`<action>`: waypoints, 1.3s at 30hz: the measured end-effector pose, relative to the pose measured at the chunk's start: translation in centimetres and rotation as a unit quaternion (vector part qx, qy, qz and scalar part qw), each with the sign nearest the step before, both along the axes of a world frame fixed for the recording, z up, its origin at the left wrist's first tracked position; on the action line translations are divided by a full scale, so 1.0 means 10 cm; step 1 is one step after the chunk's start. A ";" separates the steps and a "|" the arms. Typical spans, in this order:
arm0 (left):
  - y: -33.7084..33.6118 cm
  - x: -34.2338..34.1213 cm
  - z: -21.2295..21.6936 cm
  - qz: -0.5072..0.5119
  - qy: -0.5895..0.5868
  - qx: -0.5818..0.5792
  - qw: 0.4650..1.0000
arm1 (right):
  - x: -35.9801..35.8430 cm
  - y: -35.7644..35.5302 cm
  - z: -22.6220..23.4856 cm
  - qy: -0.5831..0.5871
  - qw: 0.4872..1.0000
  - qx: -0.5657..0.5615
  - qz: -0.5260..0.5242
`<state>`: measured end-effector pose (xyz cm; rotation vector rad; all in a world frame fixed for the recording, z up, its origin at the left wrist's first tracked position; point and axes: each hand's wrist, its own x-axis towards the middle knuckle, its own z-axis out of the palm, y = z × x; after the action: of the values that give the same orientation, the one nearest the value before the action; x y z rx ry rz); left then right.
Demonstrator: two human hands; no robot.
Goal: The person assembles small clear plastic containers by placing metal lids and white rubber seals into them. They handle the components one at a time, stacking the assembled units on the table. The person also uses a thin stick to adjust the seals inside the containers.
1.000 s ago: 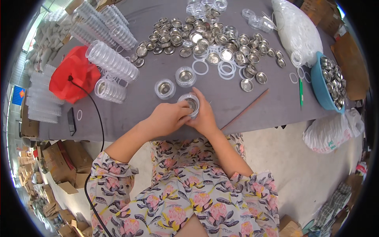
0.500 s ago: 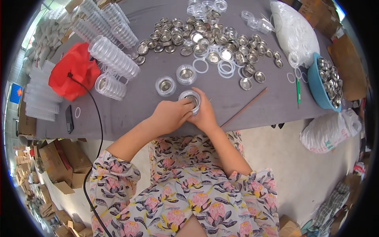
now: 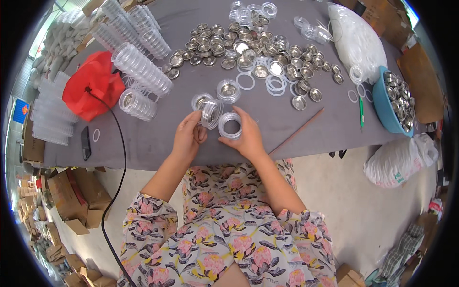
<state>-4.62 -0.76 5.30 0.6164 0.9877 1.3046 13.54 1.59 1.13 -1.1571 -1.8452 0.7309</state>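
Between the fingers of my left hand is a clear round plastic case, tilted on its side with something metallic inside. My right hand curls round a clear plastic ring; grey cloth shows through its middle. The two pieces are close together but apart. Just beyond them, another clear round case stands on the table with a silver metal cup in it. A similar case is partly hidden behind the piece in my left hand.
Many silver metal cups and flat translucent rings lie across the table's far side. Stacked clear cases and a red bag with a black cable stand left. A thin brown stick, green pen and blue basin are right.
My hands have parted. The left has moved left and away from me, carrying a case piece off the one in my right hand, which now shows an open middle.
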 end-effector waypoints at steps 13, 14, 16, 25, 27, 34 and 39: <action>-0.12 -0.42 0.12 0.045 -0.183 -0.009 0.982 | -0.04 -0.02 -0.03 -0.005 1.000 0.003 -0.008; -0.12 -0.55 0.16 0.072 -0.152 0.019 0.986 | -0.04 -0.02 -0.01 -0.016 1.000 -0.004 -0.013; -0.05 -0.78 0.37 0.269 0.052 0.108 0.956 | 0.00 -0.03 0.02 -0.037 0.999 -0.021 -0.021; 0.10 -1.58 0.72 0.141 0.778 0.096 0.605 | 0.00 -0.02 -0.02 -0.016 1.000 0.000 -0.004; 0.09 -1.49 0.78 0.175 0.797 0.116 0.567 | 0.00 -0.03 0.00 -0.024 1.000 -0.002 -0.008; 0.08 -0.54 0.54 -0.006 0.710 0.177 0.682 | 0.01 -0.01 0.00 -0.011 1.000 -0.001 0.007; 0.63 -0.01 0.15 -0.059 0.656 0.344 0.669 | 0.08 -0.05 0.06 0.040 0.999 0.019 0.026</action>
<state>-4.71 5.50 6.77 2.3925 1.4831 0.9443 14.35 1.05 1.77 -1.0454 -1.8203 0.7568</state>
